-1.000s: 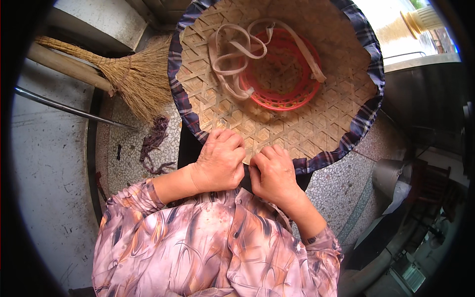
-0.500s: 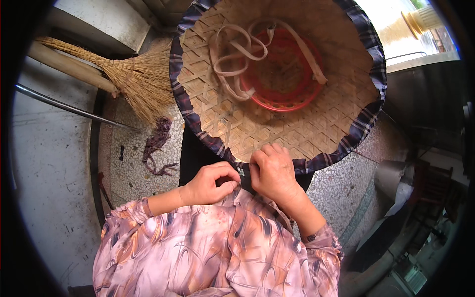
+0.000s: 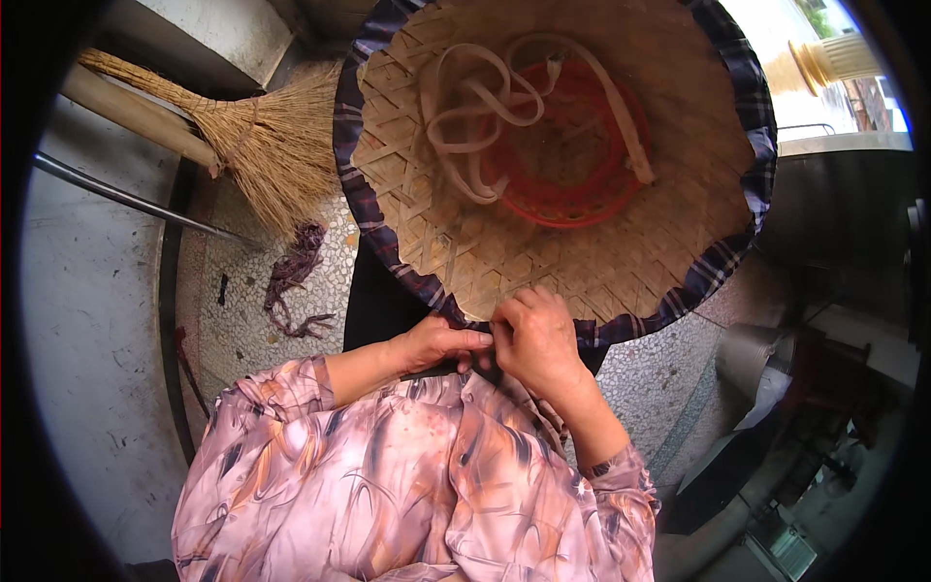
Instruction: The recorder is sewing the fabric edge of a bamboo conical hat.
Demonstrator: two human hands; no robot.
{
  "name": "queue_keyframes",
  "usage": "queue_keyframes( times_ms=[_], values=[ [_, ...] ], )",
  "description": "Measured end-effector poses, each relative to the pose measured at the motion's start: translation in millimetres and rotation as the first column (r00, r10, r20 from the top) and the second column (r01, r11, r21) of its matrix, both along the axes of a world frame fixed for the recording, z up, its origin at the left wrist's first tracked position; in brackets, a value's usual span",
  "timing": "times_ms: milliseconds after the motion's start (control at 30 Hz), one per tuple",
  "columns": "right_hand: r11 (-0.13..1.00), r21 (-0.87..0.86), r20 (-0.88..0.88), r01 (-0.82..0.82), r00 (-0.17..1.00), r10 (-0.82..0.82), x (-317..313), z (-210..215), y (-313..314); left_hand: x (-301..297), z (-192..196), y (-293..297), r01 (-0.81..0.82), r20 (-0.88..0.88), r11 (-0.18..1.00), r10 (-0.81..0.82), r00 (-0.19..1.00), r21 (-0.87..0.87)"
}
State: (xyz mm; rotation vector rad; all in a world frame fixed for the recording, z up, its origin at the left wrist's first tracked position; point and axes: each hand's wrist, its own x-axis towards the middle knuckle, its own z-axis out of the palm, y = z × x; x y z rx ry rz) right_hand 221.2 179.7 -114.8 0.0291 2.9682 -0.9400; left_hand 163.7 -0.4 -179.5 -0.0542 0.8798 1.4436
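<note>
A wide woven bamboo hat (image 3: 446, 233) lies with its inside up, a red plastic ring (image 3: 504, 184) in its middle and a looped pale strap (image 3: 475, 92) fixed to that. Dark plaid cloth edging (image 3: 742, 92) is gathered all round the rim. My left hand (image 3: 441, 346) is at the near rim, thumb stretched toward my other hand, fingers curled partly out of sight below. Right beside it, my right hand (image 3: 538, 335) pinches the near edging from above. Whatever small thing may be between the fingertips is hidden.
On the left a straw broom (image 3: 262, 136) leans beside a metal rod (image 3: 136, 199). A dark purple tangle of cord or cloth (image 3: 294, 276) lies on the speckled floor (image 3: 233, 315). At the right are a metal bucket (image 3: 747, 354) and dark furniture.
My left hand has moved right and up, from a pinch just short of the rim to right beside my right hand. My right hand stays at the near edging. The view has shifted slightly.
</note>
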Motion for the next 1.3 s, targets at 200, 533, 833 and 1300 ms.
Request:
queue_keyframes(
  times_ms=[200, 533, 833, 1300],
  values=[
    [0.995, -0.087, 0.183, -0.057, 0.980, 0.072, -10, 8, 9, -4, -4, 0, 0.162, -0.044, 0.987, -0.160, 0.986, 0.024],
    [0.984, -0.177, 0.166, 0.033, 0.986, -0.003, -7, 32, 28, 2, -12, 4, 0.112, 0.036, 0.987, -0.109, 0.993, -0.112],
    [0.765, -0.425, 0.380, 0.484, 0.863, -0.334, 48, 55, 17, 1, -16, 8, 0.136, 0.116, 0.989, -0.129, 0.985, -0.060],
    [0.931, -0.025, 0.130, 0.363, 0.925, -0.357, 55, 40, -5, 6, -16, 8, 0.176, 0.147, 0.983, -0.168, 0.975, -0.044]
  ],
)
